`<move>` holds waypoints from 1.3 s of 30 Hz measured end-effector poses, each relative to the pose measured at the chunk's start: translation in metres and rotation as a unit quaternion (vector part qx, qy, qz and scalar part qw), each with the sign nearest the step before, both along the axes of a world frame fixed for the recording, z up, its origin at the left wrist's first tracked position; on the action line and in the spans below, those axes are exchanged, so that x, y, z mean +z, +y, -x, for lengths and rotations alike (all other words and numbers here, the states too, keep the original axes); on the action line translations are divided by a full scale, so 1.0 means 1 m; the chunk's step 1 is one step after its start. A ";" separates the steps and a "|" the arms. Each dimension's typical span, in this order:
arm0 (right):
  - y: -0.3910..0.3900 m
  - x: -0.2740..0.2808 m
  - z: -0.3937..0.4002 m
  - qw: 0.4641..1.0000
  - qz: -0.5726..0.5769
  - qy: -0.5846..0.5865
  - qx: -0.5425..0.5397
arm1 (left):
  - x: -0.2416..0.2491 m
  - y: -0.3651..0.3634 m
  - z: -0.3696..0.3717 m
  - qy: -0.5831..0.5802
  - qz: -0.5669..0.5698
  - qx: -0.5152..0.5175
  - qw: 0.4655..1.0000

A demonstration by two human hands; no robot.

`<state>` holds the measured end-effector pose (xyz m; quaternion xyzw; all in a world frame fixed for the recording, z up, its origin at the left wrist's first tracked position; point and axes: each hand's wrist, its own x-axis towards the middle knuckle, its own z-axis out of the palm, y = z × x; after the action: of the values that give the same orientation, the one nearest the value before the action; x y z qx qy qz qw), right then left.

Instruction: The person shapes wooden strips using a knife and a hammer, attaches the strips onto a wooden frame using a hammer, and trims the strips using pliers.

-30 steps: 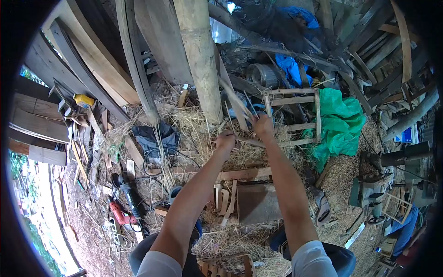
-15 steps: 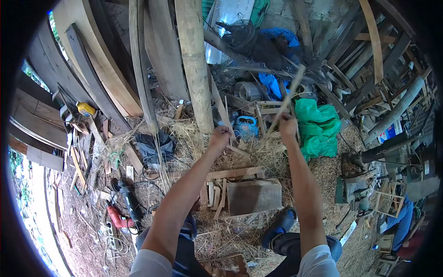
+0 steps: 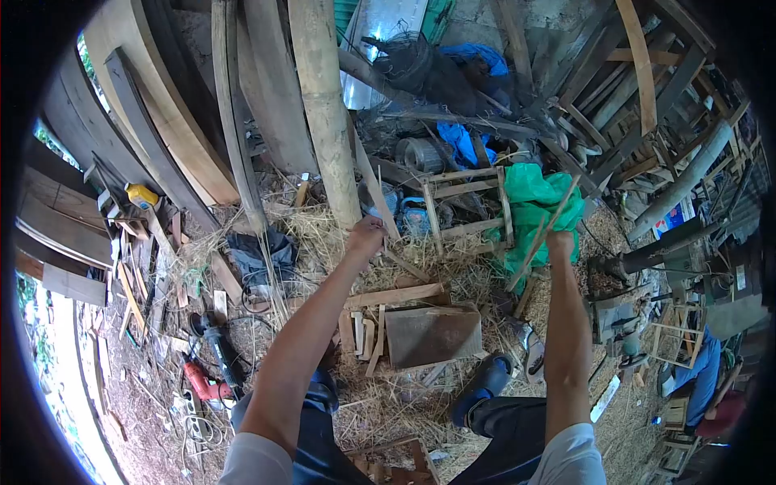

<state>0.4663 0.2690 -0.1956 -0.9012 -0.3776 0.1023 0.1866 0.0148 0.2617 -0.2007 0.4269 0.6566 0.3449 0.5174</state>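
Observation:
My right hand (image 3: 559, 242) grips a thin wooden stick (image 3: 543, 242), which slants from upper right to lower left in front of a green plastic bag (image 3: 533, 187). My left hand (image 3: 368, 234) is at the foot of a thick bamboo post (image 3: 325, 105), its fingers closed; I cannot make out what is between them. Just right of it, a narrow wood strip (image 3: 373, 190) leans against the post. Between my hands stands a small wooden frame (image 3: 436, 217) of joined sticks.
Below my hands lie a wooden block (image 3: 432, 335) and a flat batten (image 3: 394, 297) among straw and shavings. An angle grinder (image 3: 220, 347) and a red power tool (image 3: 202, 381) lie at lower left. Planks (image 3: 170, 105) lean at upper left; timber piles up at right.
My right hand has moved right and down with the stick, now before the green bag. The small frame shows more fully. My left hand has shifted slightly left as the view turned.

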 end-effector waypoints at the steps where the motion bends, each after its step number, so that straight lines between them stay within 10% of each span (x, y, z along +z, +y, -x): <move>1: -0.004 0.000 0.006 0.995 0.066 -0.071 0.040 | 0.002 -0.002 -0.006 -0.005 0.003 -0.003 1.000; 3: -0.021 0.029 0.072 0.983 -0.165 -0.073 0.017 | -0.010 -0.002 -0.013 -0.009 0.009 -0.009 1.000; 7: 0.000 -0.010 0.115 0.929 -0.219 0.045 0.295 | -0.081 0.008 -0.027 0.056 -0.035 -0.006 0.998; 17: 0.057 -0.097 0.253 0.955 0.043 0.035 0.290 | -0.116 0.009 -0.040 0.038 0.030 -0.004 0.999; 30: -0.028 0.131 0.170 0.943 -0.065 -0.196 0.261 | -0.036 0.013 -0.005 0.047 -0.068 0.014 0.996; 33: -0.041 0.146 0.122 0.970 -0.135 -0.044 0.197 | -0.006 -0.005 -0.005 0.036 -0.080 -0.004 0.996; 35: -0.051 0.142 0.100 0.900 -0.356 0.146 0.205 | -0.012 -0.006 -0.001 0.019 -0.119 -0.011 0.993; 39: -0.070 0.178 0.088 0.818 -0.419 0.343 0.195 | 0.059 -0.035 0.001 -0.042 -0.080 0.006 0.996</move>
<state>0.3782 0.1986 -0.0179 -0.5501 -0.4636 0.2711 0.6395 0.0141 0.2267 -0.1413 0.4480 0.6069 0.4175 0.5066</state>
